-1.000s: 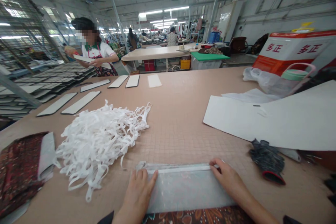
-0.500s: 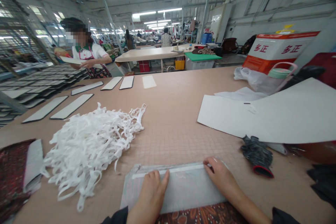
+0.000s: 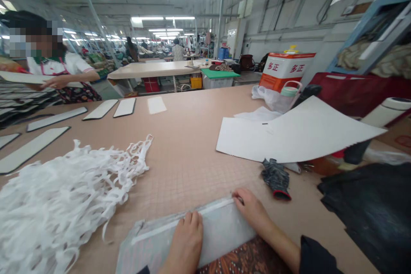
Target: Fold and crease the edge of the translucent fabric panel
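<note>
Hands: our left hand [image 3: 185, 244] lies flat, fingers together; our right hand [image 3: 252, 210], fingers together, presses the strip's end.
Panel: a film-wrapped panel [image 3: 221, 233] on the gridded cutting table [image 3: 189, 158], against our body.
Risk: slipping fingers could skew the white strip [image 3: 160, 229].

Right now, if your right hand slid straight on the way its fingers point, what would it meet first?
Your right hand would cross the grid-marked tabletop, then probably reach the tangle of white strips, though it could pass just beyond; depth is unclear.
</note>
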The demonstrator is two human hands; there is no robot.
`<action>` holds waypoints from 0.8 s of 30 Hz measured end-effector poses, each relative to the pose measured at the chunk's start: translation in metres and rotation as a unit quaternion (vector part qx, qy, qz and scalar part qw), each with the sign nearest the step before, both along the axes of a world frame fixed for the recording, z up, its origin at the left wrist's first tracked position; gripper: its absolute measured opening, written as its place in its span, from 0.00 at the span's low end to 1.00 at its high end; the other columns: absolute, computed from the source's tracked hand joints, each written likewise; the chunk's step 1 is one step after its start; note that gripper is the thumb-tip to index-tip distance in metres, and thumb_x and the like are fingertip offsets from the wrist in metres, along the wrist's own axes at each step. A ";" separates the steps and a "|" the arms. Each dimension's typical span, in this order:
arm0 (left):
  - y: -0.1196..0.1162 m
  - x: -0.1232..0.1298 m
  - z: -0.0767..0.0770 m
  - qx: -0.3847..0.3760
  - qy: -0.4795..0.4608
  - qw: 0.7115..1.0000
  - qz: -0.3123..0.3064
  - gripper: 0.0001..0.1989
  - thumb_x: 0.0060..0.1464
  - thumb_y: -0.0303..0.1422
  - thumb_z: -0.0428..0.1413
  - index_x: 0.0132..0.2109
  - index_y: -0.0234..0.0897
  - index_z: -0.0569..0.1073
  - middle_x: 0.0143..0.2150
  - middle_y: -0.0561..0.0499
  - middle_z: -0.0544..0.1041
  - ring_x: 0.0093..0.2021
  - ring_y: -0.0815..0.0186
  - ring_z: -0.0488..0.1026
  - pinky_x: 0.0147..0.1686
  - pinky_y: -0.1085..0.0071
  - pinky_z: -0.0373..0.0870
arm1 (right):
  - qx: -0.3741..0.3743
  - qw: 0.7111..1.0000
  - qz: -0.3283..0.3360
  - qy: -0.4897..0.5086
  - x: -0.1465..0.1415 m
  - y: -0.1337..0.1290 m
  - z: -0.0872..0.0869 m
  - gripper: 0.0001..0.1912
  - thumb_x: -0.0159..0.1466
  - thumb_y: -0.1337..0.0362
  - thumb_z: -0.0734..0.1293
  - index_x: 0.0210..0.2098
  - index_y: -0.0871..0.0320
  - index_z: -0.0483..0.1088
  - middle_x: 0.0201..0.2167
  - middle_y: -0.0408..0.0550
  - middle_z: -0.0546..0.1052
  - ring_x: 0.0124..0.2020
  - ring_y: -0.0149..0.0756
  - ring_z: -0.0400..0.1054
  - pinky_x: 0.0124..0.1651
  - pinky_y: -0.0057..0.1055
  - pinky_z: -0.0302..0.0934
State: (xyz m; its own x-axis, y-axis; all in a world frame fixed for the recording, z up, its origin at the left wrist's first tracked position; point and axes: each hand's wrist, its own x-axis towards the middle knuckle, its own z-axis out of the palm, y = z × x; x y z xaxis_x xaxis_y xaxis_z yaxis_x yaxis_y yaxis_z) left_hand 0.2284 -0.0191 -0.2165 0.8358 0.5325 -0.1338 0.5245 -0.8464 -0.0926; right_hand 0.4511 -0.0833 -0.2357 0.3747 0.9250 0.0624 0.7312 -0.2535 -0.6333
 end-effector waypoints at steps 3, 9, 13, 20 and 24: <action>0.000 -0.002 -0.012 0.031 -0.007 0.999 0.008 0.23 0.48 0.15 0.42 0.51 0.31 0.65 0.46 0.42 0.69 0.44 0.58 0.66 0.40 0.62 0.66 | -0.017 0.999 -0.025 0.028 0.010 -0.001 0.004 0.07 0.56 0.70 0.56 0.29 0.56 0.65 0.29 0.45 0.71 0.33 0.35 0.65 0.37 0.29 0.58; 0.002 -0.003 -0.017 0.046 -0.011 0.999 -0.015 0.25 0.47 0.13 0.42 0.51 0.32 0.66 0.47 0.42 0.69 0.43 0.59 0.67 0.39 0.62 0.67 | -0.048 0.997 -0.034 0.040 0.016 0.002 0.011 0.08 0.54 0.72 0.57 0.31 0.57 0.65 0.27 0.43 0.71 0.31 0.33 0.65 0.35 0.27 0.57; 0.003 -0.002 -0.018 0.054 -0.006 0.998 -0.015 0.25 0.47 0.13 0.42 0.49 0.33 0.68 0.46 0.43 0.70 0.43 0.59 0.67 0.38 0.62 0.68 | -0.049 0.998 -0.023 0.015 0.014 0.003 0.012 0.09 0.54 0.73 0.58 0.32 0.57 0.64 0.28 0.43 0.71 0.31 0.33 0.65 0.35 0.27 0.56; 0.002 -0.002 -0.020 0.054 -0.009 0.998 -0.009 0.23 0.47 0.14 0.43 0.49 0.33 0.68 0.46 0.43 0.70 0.43 0.59 0.67 0.38 0.62 0.67 | -0.052 0.996 -0.003 -0.069 0.014 0.002 0.012 0.08 0.55 0.75 0.57 0.29 0.56 0.63 0.29 0.44 0.70 0.32 0.34 0.65 0.35 0.27 0.56; -0.001 -0.002 -0.018 0.068 -0.029 0.997 -0.004 0.23 0.47 0.15 0.43 0.49 0.32 0.68 0.46 0.42 0.70 0.43 0.58 0.66 0.39 0.62 0.67 | -0.045 0.977 -0.013 -0.207 0.000 0.002 0.014 0.11 0.56 0.78 0.58 0.29 0.56 0.64 0.30 0.47 0.71 0.33 0.36 0.64 0.35 0.29 0.57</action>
State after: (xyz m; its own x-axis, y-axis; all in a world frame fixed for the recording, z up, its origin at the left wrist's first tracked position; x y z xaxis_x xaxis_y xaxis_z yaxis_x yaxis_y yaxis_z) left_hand 0.2261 -0.0202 -0.2349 0.8441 0.5361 -0.0124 0.5259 -0.8322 -0.1758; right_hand 0.4514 -0.0812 -0.2219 0.3590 0.9239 0.1321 0.9124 -0.3177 -0.2580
